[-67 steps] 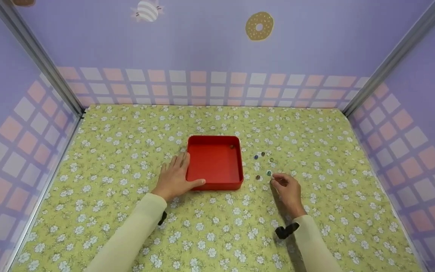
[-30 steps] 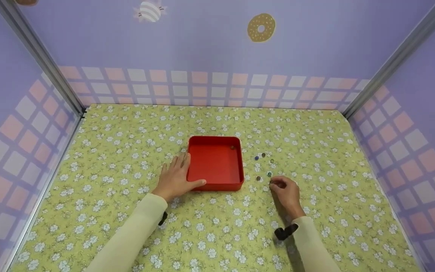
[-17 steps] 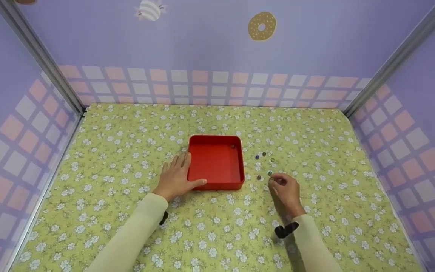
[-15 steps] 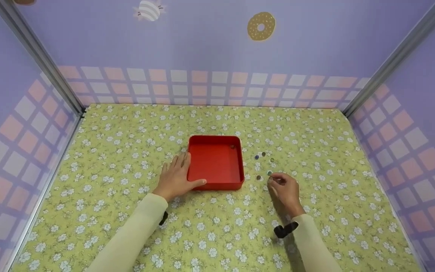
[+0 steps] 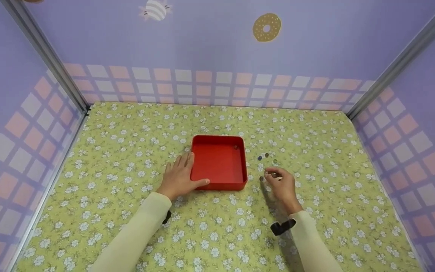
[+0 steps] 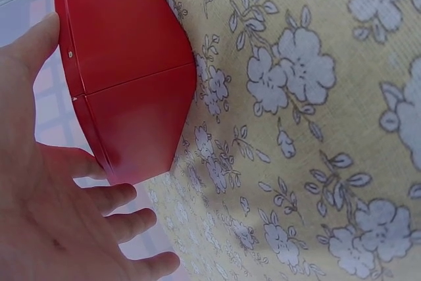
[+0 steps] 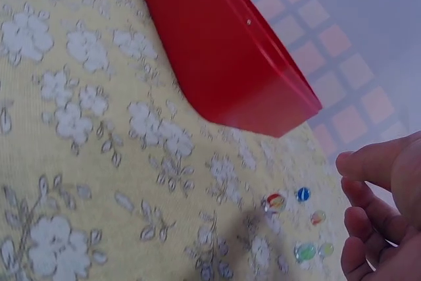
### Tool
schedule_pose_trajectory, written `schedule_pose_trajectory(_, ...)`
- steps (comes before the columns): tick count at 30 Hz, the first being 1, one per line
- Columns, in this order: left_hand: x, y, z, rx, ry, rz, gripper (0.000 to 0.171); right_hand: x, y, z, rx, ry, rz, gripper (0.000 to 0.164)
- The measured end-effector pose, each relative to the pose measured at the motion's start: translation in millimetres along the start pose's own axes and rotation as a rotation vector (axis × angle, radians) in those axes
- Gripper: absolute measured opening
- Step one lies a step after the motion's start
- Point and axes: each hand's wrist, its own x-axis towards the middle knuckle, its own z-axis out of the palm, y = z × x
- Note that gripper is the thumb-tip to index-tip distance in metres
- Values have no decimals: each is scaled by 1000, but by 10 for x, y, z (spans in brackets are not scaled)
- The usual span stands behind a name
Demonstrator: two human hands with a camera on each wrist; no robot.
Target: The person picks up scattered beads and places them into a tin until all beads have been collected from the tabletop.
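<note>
A square red box (image 5: 217,166) stands mid-table, and a small brown marble (image 5: 235,147) lies in its far right corner. My left hand (image 5: 179,176) rests against the box's left side with fingers spread straight and the thumb over the near rim. To the right of the box, my right hand (image 5: 282,185) holds thumb and index fingertips together, pinching a marble almost wholly hidden by them. Loose marbles lie around it: a red-and-yellow one (image 7: 274,202), a blue one (image 7: 302,194), an orange one (image 7: 318,218), a green one (image 7: 306,251) and a pale green one (image 7: 326,249).
A yellow flowered cloth (image 5: 127,211) covers the table. Purple walls with a pink and white checked band (image 5: 202,88) close off the back and both sides. A dark wrist camera (image 5: 283,226) sits on the right wrist.
My right hand has risen slightly and shifted left, towards the box, and now covers the green marble in the head view. The left hand and box have kept their places.
</note>
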Motion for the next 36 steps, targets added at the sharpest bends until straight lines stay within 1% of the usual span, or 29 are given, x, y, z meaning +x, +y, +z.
schedule_pose_trajectory(5,23,23,15,-3,8,11,112,33,-127,-7,16,4,-8,24)
schedule_pose_trajectory(9,28,18,11,2,28,12,111,64,-204,29,24,-2,-36,24)
schedule_pose_trajectory(16,13,2,-18,0,4,-5,112,78,-273,131,50,3,-70,22)
schedule_pose_trajectory(21,14,6,-11,-4,8,-5,111,93,-331,192,79,5,-83,18)
schedule_pose_trajectory(24,15,13,-2,0,3,-8,110,105,-357,231,72,-1,-79,16)
schedule_pose_trajectory(27,17,20,1,-5,2,-5,110,108,-385,273,65,-2,-81,18)
schedule_pose_trajectory(36,8,4,-21,-2,-2,3,111,134,-458,406,55,5,-126,16)
